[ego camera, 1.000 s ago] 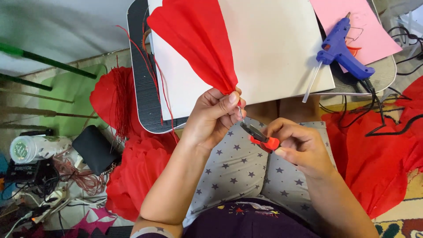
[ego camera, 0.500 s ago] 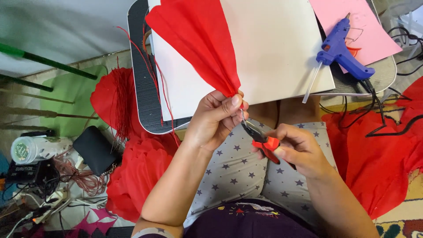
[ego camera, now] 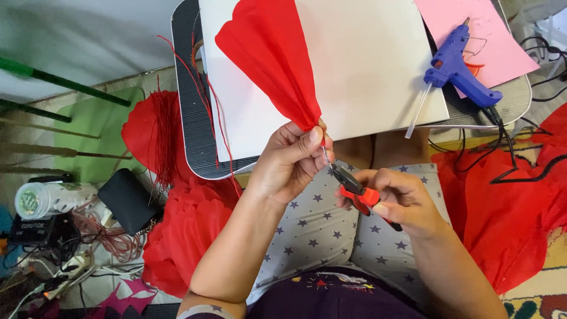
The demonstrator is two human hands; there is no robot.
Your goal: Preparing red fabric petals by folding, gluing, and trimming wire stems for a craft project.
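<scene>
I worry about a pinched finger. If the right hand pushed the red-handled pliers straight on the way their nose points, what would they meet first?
The right hand aims the red-handled pliers up-left along the thin metal wire. They would likely first meet the left hand's fingertips pinching the gathered end of the red crepe paper fan, though depth is unclear.

A round clear tub with a green label is lying on its side at the far left. Just below it, a small black box with a pale label is sitting among wires.

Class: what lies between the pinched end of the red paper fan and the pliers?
Head view: a thin wire runs from the red paper fan to the pliers.
</scene>
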